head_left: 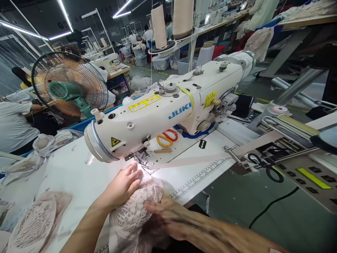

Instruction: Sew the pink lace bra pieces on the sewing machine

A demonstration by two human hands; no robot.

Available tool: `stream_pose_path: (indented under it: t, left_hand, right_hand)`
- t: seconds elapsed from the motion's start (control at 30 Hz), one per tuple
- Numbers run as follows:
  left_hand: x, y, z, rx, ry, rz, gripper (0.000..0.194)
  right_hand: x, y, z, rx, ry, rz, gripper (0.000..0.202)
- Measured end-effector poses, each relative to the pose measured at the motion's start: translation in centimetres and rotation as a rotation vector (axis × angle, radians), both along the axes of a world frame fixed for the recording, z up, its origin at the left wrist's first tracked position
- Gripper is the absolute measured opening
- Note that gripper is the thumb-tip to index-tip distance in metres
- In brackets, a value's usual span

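A pale pink lace garment piece (pixel 133 211) lies bunched at the front edge of the white sewing table, its upper end close to the presser foot (pixel 142 158) of a white JUKI sewing machine (pixel 158 109). My left hand (pixel 125 184) rests on top of the lace just before the foot, fingers laid out over the cloth. From the right, my right hand (pixel 162 214) grips the lower side of the piece, thumb on top and the other fingers hidden beneath. Folds of the cloth hang toward my lap.
Yellow- and red-handled scissors (pixel 165 138) and a black blade (pixel 202 144) lie behind the needle area. More lace pieces (pixel 37 221) are at the left. A fan (pixel 70 86) stands behind; a metal tape feeder (pixel 263 140) and control panel (pixel 308 179) are on the right.
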State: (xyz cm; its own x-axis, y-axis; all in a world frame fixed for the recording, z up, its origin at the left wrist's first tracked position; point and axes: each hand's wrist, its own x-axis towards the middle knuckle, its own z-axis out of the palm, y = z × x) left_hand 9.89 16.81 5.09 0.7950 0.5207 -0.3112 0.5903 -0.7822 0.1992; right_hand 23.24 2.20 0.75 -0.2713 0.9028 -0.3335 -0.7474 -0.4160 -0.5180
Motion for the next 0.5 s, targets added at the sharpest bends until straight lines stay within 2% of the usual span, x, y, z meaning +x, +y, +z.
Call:
stream_pose_path:
  t: [0.13, 0.37, 0.5]
  left_hand:
    - [-0.2, 0.7, -0.1, -0.003, -0.023, -0.005, 0.046]
    - [-0.3, 1.8, 0.2, 0.002, -0.043, -0.005, 0.048]
    - [-0.3, 2.2, 0.6, -0.046, -0.06, 0.013, 0.052]
  right_hand:
    - [-0.1, 0.7, -0.1, -0.081, 0.018, 0.081, 0.068]
    - [-0.6, 2.7, -0.3, -0.054, -0.011, 0.071, 0.072]
    - [-0.8, 3.7, 0.0, -0.049, -0.008, 0.069, 0.068]
